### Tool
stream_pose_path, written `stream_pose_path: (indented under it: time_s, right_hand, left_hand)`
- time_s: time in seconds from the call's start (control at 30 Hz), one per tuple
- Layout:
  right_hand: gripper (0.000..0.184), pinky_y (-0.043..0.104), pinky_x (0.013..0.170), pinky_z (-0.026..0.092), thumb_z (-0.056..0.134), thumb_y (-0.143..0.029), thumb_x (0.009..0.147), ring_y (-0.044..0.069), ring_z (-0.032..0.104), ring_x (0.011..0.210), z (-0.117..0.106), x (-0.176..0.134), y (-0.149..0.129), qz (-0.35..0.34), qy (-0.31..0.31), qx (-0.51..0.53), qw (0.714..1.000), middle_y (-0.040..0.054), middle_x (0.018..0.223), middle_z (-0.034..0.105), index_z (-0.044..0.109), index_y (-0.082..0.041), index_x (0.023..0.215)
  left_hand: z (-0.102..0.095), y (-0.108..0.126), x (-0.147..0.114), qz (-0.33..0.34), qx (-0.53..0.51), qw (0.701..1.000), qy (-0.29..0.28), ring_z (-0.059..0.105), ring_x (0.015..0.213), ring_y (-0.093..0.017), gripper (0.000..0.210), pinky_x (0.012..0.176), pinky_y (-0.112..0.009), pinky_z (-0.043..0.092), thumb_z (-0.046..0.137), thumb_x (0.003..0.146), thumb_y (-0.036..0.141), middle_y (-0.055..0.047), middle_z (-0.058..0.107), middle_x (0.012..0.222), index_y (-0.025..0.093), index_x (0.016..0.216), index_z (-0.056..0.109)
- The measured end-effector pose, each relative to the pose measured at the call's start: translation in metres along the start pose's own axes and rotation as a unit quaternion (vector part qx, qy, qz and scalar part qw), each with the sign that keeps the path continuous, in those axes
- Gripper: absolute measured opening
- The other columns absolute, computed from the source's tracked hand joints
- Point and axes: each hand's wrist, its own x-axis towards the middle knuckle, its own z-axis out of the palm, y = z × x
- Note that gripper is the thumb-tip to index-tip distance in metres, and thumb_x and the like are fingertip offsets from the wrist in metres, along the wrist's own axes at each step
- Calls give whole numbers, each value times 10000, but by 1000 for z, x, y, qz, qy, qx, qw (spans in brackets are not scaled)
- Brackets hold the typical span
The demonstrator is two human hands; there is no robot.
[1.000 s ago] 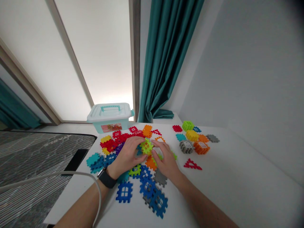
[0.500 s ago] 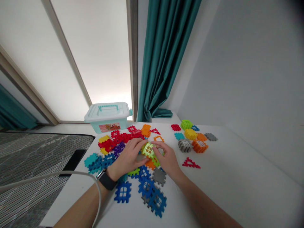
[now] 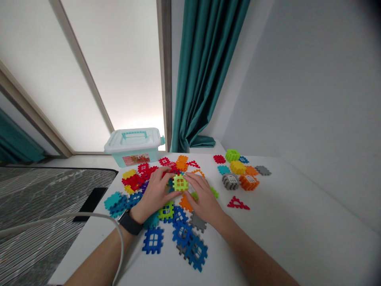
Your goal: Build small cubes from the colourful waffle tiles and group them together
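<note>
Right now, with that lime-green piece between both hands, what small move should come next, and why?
Perhaps turn the lime-green piece slightly to check its other sides: the left hand and right hand hold it between them, and only one side shows clearly.

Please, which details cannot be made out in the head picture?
Head: back of the lime-green plastic window block, turned away from view.
Head: parts of the purple plastic interlocking pieces, covered by the left hand.
Head: text on the red rectangular label of the pale teal plastic box, too small.
Head: top of the central teal cloth curtain, cut off by the upper edge.
</note>
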Motion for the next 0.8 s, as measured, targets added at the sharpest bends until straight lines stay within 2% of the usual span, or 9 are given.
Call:
stream_pose_path:
  time_s: [0.2, 0.4, 0.57, 0.67, 0.8]
  right_hand:
    - [436, 533, 1055, 479, 544, -234, 956, 288, 554, 1225, 1, 0, 5, 2, 38, -31, 999, 135, 1317, 610, 497, -221, 1389]
    - [368, 545, 1046, 485, 600, -226, 921, 305, 540, 1242, 1, -1, 5, 10, 48, -41, 998, 139, 1322, 573, 572, -246, 1288]
    - [336, 558, 1104, 438, 623, -203, 892, 318, 446, 1355, -1, 1, 5, 2, 60, -51, 997, 149, 1413, 498, 598, -233, 1226]
    - [331, 587, 1147, 385, 621, -198, 888, 331, 358, 1430, -4, 2, 7, -14, 78, -59, 995, 153, 1446, 465, 594, -226, 1217]
    - [348, 602, 1160, 368, 617, -178, 869, 333, 329, 1452, -5, 1, 8, -18, 70, -58, 996, 146, 1449, 458, 594, -233, 1212]
  left_hand:
    - [-3, 1, 1, 19, -4, 1000, 17, 521, 1251, -338, 436, 1016, -532, 497, 753, 860, 366, -160, 509, 1330, 209, 1217, 558]
    - [-1, -1, 0, 21, -2, 1000, 7, 520, 1243, -334, 444, 1016, -533, 493, 754, 859, 385, -149, 511, 1320, 228, 1225, 558]
    - [-4, -1, 1, 15, -8, 1000, -14, 521, 1236, -330, 495, 1034, -513, 474, 772, 831, 393, -143, 527, 1309, 219, 1245, 564]
    - [-12, 0, 2, 15, -14, 999, -35, 498, 1272, -329, 485, 1070, -507, 446, 706, 855, 301, -151, 505, 1342, 204, 1300, 543]
    - [-19, -3, 2, 8, -9, 999, -45, 494, 1278, -316, 396, 1081, -502, 437, 610, 878, 211, -151, 491, 1344, 198, 1272, 569]
